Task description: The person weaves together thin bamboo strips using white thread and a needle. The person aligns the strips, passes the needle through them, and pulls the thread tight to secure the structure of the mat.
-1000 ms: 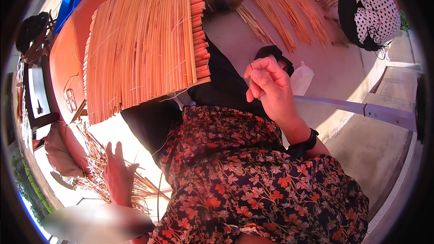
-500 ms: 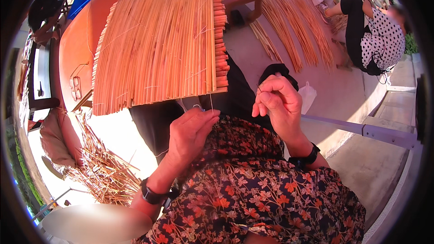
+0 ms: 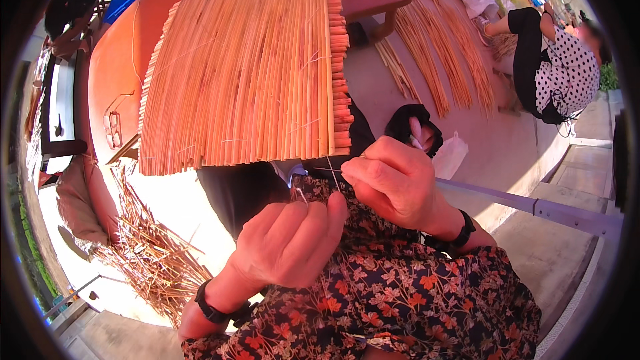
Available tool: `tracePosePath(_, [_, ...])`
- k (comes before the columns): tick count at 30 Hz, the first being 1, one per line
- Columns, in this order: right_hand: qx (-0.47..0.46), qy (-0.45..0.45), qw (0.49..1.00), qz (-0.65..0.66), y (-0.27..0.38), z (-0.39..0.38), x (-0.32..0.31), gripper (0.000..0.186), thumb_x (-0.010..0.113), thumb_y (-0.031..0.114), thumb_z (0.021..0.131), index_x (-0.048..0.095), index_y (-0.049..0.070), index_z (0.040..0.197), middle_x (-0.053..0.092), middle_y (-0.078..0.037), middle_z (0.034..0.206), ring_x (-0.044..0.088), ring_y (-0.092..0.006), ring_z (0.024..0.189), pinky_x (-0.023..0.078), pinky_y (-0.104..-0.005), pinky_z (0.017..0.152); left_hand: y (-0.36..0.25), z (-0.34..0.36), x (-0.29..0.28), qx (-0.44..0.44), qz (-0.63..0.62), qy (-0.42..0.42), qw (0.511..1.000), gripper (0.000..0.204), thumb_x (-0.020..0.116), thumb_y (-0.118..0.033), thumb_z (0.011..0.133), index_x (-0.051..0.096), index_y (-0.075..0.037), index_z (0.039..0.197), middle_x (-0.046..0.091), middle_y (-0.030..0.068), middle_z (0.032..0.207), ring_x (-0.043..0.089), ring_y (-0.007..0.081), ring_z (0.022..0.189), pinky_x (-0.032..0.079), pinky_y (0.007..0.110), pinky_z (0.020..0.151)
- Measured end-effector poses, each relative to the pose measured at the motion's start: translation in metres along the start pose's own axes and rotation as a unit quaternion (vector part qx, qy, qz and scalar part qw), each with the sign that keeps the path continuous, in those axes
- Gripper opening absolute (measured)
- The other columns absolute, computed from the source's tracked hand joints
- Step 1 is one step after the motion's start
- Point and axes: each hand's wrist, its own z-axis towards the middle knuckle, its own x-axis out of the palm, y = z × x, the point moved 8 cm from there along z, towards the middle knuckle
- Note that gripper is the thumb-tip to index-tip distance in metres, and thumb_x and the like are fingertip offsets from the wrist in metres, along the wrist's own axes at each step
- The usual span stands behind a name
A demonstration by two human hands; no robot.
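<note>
A mat of reed stalks (image 3: 243,73), laid side by side, slopes over a red-brown table toward my lap. From its near right corner a thin thread (image 3: 334,173) runs down taut to my left hand (image 3: 290,240), which is closed with the thread pinched between thumb and forefinger. A bit of white thread also loops above the knuckles. My right hand (image 3: 393,183), just below the same corner, pinches a thin needle (image 3: 327,169). Its tip points left and crosses the taut thread.
Eyeglasses (image 3: 112,130) lie on the table (image 3: 110,60). Broken stalks (image 3: 153,260) are heaped at lower left; long reeds (image 3: 440,53) lie on the floor at right. A metal rail (image 3: 507,201) runs beside my right arm. A person in polka dots (image 3: 567,67) sits at far right.
My right hand has come left and down, bringing the needle against the thread. My left hand has moved slightly right and lower, its back now turned up.
</note>
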Motion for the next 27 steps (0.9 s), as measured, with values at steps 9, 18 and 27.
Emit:
tracePosePath(9, [-0.029, 0.049, 0.997, 0.055, 0.016, 0.025, 0.005, 0.029, 0.077, -0.007, 0.071, 0.068, 0.000, 0.097, 0.056, -0.008, 0.080, 0.059, -0.0195, 0.064, 0.044, -0.0298, 0.050, 0.025, 0.007, -0.026, -0.065, 0.030, -0.040, 0.997, 0.021, 0.082, 0.002, 0.069, 0.073, 0.000, 0.088, 0.056, 0.0023, 0.082, 0.054, 0.0139, 0.061, 0.038, 0.026, 0.047])
tracePosePath(18, [0.165, 0.103, 0.940, 0.279, -0.001, 0.030, 0.025, 0.019, 0.075, -0.006, 0.083, 0.067, -0.002, 0.100, 0.067, -0.012, 0.105, 0.068, -0.0211, 0.080, 0.051, -0.0299, 0.062, 0.057, 0.005, -0.028, -0.148, -0.114, -0.066, 0.980, 0.028, 0.079, 0.001, 0.063, 0.073, 0.000, 0.090, 0.057, 0.0032, 0.079, 0.057, 0.0165, 0.062, 0.046, 0.029, 0.050])
tracePosePath(27, [0.094, 0.062, 0.958, 0.263, -0.013, 0.030, 0.008, 0.012, 0.075, 0.000, 0.086, 0.065, -0.001, 0.094, 0.068, -0.008, 0.085, 0.061, -0.0159, 0.064, 0.045, -0.0286, 0.055, 0.100, -0.021, -0.051, -0.322, -0.211, -0.122, 0.915, 0.022, 0.081, 0.005, 0.068, 0.072, -0.002, 0.087, 0.060, 0.0064, 0.078, 0.056, 0.0169, 0.063, 0.042, 0.027, 0.053])
